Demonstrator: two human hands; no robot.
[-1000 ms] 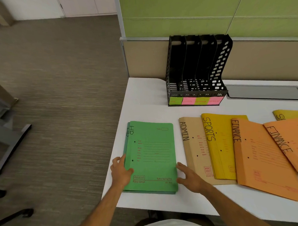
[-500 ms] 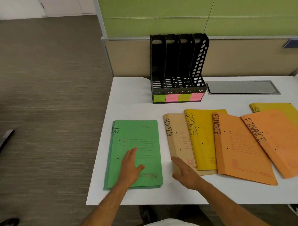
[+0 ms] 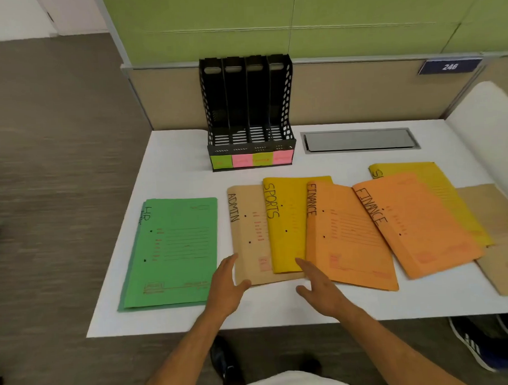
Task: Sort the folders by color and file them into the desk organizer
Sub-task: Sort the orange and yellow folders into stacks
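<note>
White desk (image 3: 172, 155). Black desk organizer (image 3: 248, 114) at far edge: four slots, four sticky labels on the front, two green and two pink.

Folders laid flat, near side: green folders (image 3: 174, 251) at left, two stacked, top marked HR. One tan ADMIN folder (image 3: 244, 239), one yellow SPORTS folder (image 3: 287, 220), two orange FINANCE folders (image 3: 351, 240), overlapping rightward. Second yellow folder (image 3: 438, 184) and another tan folder (image 3: 499, 239) at right.

Left hand (image 3: 226, 283) fingers spread, on ADMIN's near-left corner. Right hand (image 3: 319, 290) spread wide at the near edges, holding nothing.
</note>
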